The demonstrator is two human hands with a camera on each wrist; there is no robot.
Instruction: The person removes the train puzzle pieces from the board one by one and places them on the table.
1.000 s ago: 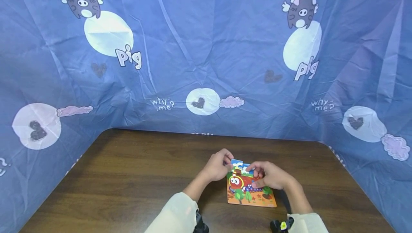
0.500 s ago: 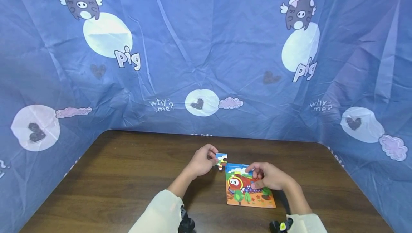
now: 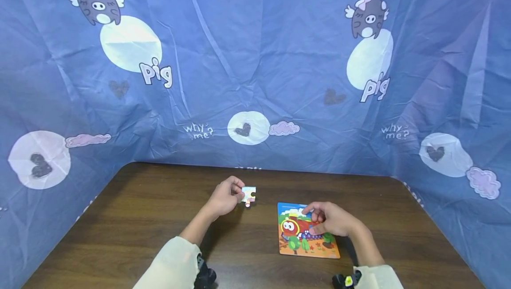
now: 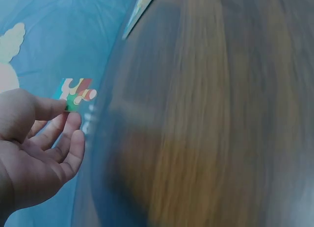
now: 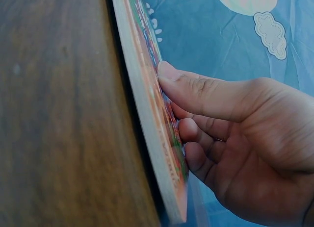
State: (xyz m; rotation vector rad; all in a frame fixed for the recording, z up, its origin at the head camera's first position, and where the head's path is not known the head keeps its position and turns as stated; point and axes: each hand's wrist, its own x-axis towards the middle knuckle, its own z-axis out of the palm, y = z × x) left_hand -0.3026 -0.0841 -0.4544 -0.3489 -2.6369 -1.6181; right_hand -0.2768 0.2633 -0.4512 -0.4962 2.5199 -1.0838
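In the head view my left hand (image 3: 226, 198) pinches a jigsaw piece (image 3: 248, 194) between thumb and fingers, above the table and left of the board. The piece (image 4: 73, 95) shows blue, white, green and red, with a rounded tab, in the left wrist view. A square puzzle board (image 3: 293, 249) with a red train, green trees and orange ground lies flat on the table. My right hand (image 3: 335, 219) rests on its right part, thumb and fingertips touching the picture face (image 5: 159, 124). This hand covers part of the train.
The dark wooden table (image 3: 167, 218) runs back to a blue cloth curtain (image 3: 255, 80) printed with pigs, hearts and clouds. That curtain also rises along both sides of the table. Wrist straps are on both of my sleeves.
My left hand has lifted the jigsaw piece off the top left of the board and carried it left. My right hand stays on the board.
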